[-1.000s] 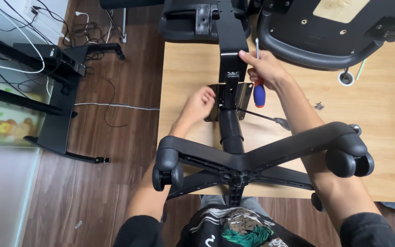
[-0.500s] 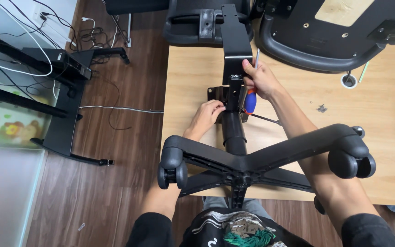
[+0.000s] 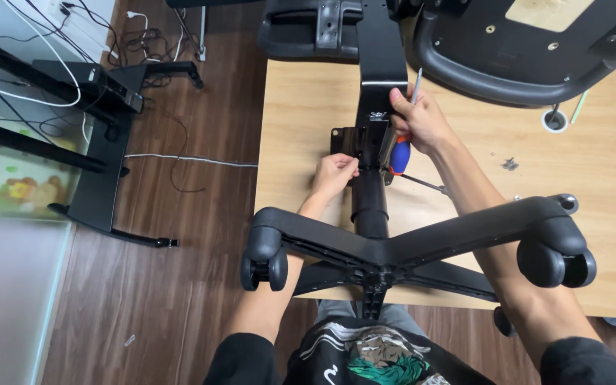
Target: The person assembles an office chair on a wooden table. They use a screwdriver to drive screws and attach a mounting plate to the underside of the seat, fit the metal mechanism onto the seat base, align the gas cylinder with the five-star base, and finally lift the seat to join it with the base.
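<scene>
One camera, worn on the head, looks steeply down and forward over the person's own chest and forearms. It sits close: the left hand (image 3: 333,175) and right hand (image 3: 418,121) fall near the middle of the view, with the black chair base (image 3: 393,246) nearer the lens than the fingers and the wooden table (image 3: 308,114) spreading beyond and to both sides of them. Left of the fingers, floor fills the frame's edge. No second view overlaps it.
</scene>
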